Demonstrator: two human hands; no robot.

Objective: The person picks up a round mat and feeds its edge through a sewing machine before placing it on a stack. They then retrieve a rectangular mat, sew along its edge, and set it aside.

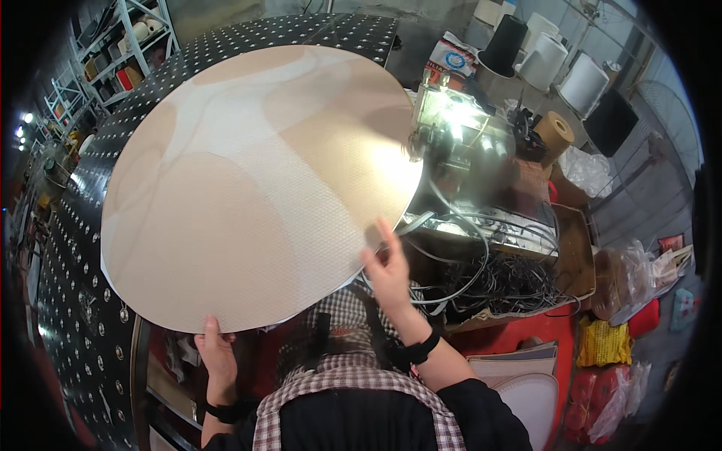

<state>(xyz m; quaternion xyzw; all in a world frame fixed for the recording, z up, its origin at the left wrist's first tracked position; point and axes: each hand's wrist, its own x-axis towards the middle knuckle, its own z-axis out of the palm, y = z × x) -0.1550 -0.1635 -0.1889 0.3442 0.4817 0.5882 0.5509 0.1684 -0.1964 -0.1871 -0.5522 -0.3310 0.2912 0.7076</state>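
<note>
The wide round mat (248,203) lies across the black studded desk (71,301), its right edge by the sewing machine (466,143). My left hand (216,355) pinches the near rim, thumb on top; my right fingers (387,233) blur at the right rim, grip unclear. I judge it light, flexible and floppy, best held at two spaced rim points.

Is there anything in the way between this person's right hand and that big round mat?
Nothing visible blocks it: the right hand is already at the lower right edge of the round mat. The lit machine stands farther up that side, beyond the fingertips.
</note>
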